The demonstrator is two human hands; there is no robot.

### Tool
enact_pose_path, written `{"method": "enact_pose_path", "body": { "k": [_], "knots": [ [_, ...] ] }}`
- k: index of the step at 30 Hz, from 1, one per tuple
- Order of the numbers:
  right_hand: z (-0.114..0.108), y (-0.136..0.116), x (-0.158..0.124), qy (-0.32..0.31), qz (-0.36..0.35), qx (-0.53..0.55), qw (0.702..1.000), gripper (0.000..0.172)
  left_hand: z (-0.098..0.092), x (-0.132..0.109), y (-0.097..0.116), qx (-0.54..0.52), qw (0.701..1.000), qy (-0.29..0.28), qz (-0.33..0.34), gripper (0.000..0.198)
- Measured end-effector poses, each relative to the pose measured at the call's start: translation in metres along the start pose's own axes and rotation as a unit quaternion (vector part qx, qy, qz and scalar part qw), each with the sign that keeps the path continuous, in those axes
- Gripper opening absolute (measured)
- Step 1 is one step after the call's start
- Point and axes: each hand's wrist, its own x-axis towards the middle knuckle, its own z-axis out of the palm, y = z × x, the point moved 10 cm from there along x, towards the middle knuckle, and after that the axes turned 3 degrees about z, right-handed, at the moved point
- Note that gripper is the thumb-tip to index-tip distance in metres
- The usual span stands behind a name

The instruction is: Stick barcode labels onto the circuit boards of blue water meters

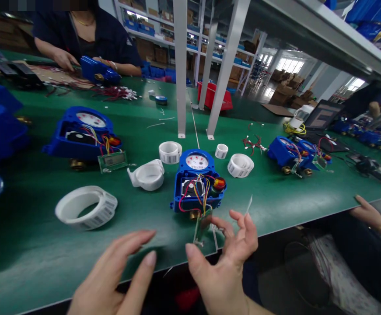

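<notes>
A blue water meter (195, 179) with a round dial stands at the table's middle, its lower compartment uncovered and full of coloured wires. From those wires a small green circuit board (202, 227) hangs tilted at the front. My right hand (225, 258) has thumb and index finger around the board's edges; exact contact is partly hidden. A thin white label (249, 204) sticks up at another right fingertip. My left hand (121, 271) is over the table's front edge, thumb and fingers apart, holding nothing. Label rolls (87, 209) lie left of the meter.
More label rolls (240, 166) lie around the meter. Other blue meters (82, 135) stand left and right (285, 153). Metal posts (180, 70) rise behind. Across the table a co-worker (88, 43) handles a blue housing (100, 72); another person's hand (369, 214) shows at right.
</notes>
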Motion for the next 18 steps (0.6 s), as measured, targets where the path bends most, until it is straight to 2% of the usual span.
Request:
{"method": "enact_pose_path", "body": {
  "k": [1,3,5,8,12,16,18],
  "knots": [
    [-0.002,0.002,0.003,-0.013,0.031,0.045,0.998,0.084,0.02,-0.003,0.004,-0.061,0.997,-0.043,-0.031,0.034],
    [-0.005,0.007,0.01,-0.04,0.111,0.143,0.983,0.079,0.059,-0.006,0.014,-0.199,0.968,-0.12,-0.095,0.034],
    [-0.006,0.014,0.017,-0.057,0.194,0.227,0.953,0.074,0.084,-0.002,0.027,-0.3,0.936,-0.138,-0.125,0.037],
    [0.0,0.02,0.025,-0.11,0.269,0.311,0.905,0.073,0.096,0.01,0.04,-0.352,0.923,-0.101,-0.114,0.047],
    [0.008,0.023,0.027,-0.184,0.295,0.354,0.868,0.066,0.108,0.019,0.054,-0.399,0.903,-0.123,-0.105,0.056],
    [0.006,0.029,0.021,-0.158,0.345,0.367,0.849,0.062,0.109,0.026,0.061,-0.397,0.902,-0.127,-0.109,0.053],
    [0.004,0.028,0.021,-0.141,0.353,0.375,0.845,0.063,0.108,0.026,0.058,-0.383,0.909,-0.117,-0.118,0.059]
  ]
}}
